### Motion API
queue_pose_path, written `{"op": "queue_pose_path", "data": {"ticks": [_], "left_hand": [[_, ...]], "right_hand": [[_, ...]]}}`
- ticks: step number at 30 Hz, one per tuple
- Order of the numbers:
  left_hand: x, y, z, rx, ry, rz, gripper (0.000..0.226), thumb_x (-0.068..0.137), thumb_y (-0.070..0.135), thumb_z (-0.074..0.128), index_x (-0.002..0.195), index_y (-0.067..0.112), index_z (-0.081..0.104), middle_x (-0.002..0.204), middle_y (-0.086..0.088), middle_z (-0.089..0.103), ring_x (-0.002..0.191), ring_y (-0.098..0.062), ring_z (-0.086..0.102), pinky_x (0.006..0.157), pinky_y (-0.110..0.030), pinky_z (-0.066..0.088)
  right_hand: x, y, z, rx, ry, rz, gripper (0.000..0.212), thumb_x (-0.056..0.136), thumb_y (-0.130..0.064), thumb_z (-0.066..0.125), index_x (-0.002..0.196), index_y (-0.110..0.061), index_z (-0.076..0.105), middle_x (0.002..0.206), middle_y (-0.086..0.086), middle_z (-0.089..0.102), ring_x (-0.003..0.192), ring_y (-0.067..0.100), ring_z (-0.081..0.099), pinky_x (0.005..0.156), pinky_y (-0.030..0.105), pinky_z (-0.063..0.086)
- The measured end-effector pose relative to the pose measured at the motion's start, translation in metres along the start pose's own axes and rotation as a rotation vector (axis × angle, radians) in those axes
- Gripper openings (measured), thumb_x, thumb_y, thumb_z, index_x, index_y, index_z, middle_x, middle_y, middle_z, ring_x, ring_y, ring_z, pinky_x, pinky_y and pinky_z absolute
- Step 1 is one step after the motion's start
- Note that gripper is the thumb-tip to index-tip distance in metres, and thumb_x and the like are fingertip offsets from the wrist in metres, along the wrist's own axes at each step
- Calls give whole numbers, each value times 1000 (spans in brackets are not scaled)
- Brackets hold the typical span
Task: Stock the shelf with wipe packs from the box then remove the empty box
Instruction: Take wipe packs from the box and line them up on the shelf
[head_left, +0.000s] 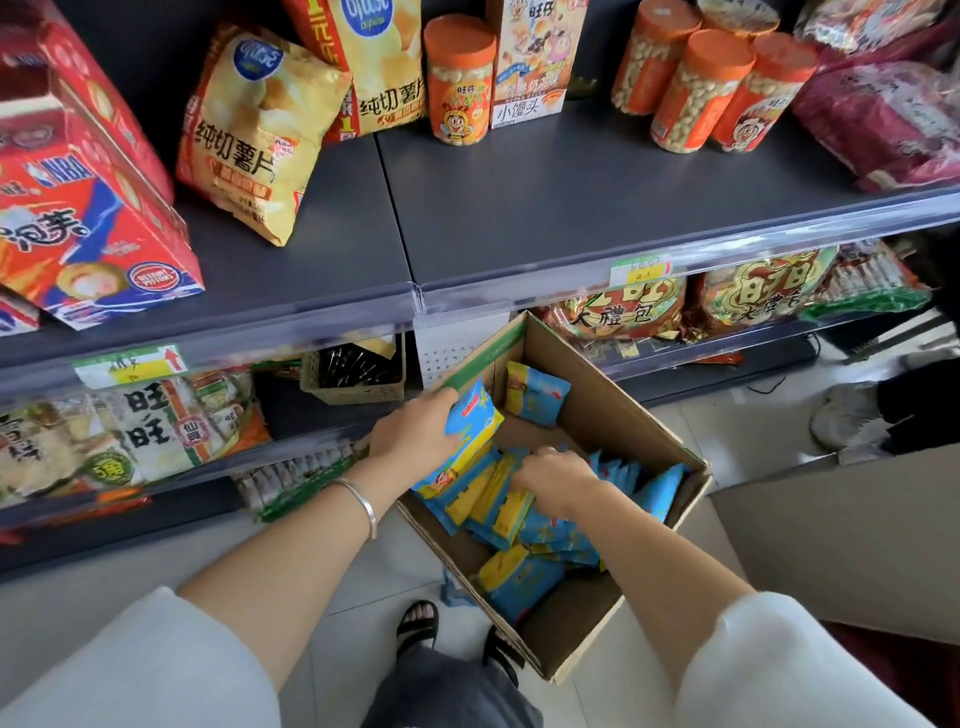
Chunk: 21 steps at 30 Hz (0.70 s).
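An open cardboard box (613, 410) stands on the floor in front of the shelves, holding several blue and yellow wipe packs (519, 577). My left hand (410, 434) grips a bunch of these packs (467, 447) at the box's left wall, lifted partly above the rest. Inside the box, my right hand (556, 480) curls its fingers round more packs (506, 501). One single pack (535, 392) leans against the far inner wall. The dark grey upper shelf (545, 208) has a bare stretch in its middle.
Chip bags (249, 135), orange-lidded jars (460, 78) and red boxes (78, 171) stand on the upper shelf. Snack bags fill the lower shelves, with a small woven basket (353, 369) between them. Another person's shoe (847, 421) is at the right; my sandalled feet (418, 621) are beside the box.
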<state>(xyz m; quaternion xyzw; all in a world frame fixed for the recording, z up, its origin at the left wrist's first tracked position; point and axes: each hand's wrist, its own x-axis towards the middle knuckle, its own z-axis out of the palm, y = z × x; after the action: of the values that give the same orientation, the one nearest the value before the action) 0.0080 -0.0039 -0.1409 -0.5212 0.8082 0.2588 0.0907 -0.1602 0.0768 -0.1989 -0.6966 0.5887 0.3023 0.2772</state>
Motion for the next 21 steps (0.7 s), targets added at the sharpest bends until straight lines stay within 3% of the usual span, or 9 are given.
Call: {"op": "queue_pose_path", "data": {"ticks": [7, 13, 16, 21], "left_hand": [[4, -1, 10, 23, 44, 41, 27, 89, 26, 54, 114, 19, 46, 115, -3, 58, 104, -27, 56, 66, -33, 38], [3, -3, 16, -4, 69, -4, 31, 89, 28, 55, 117, 21, 46, 118, -2, 58, 107, -27, 55, 71, -34, 42], [-1, -5, 19, -9, 60, -39, 33, 90, 28, 54, 121, 22, 44, 120, 0, 58, 106, -26, 56, 70, -34, 41], [-7, -6, 24, -11, 60, -125, 30, 90, 30, 54, 118, 24, 44, 118, 1, 58, 103, -28, 58, 69, -35, 44]], "right_hand": [[28, -5, 12, -120, -41, -60, 53, 93, -6, 45, 141, -30, 40, 149, 2, 35, 141, 31, 22, 114, 53, 15], [39, -6, 13, -124, -175, -116, 66, 85, -37, 56, 145, -37, 29, 155, 1, 18, 144, 29, 11, 112, 61, 8], [41, -7, 18, -129, -209, -102, 76, 81, -49, 60, 147, -38, 23, 157, -1, 10, 145, 30, 3, 109, 64, 12], [42, -6, 16, -177, -100, -129, 63, 86, -42, 59, 142, -42, 32, 151, -4, 27, 138, 31, 21, 103, 55, 24]]}}
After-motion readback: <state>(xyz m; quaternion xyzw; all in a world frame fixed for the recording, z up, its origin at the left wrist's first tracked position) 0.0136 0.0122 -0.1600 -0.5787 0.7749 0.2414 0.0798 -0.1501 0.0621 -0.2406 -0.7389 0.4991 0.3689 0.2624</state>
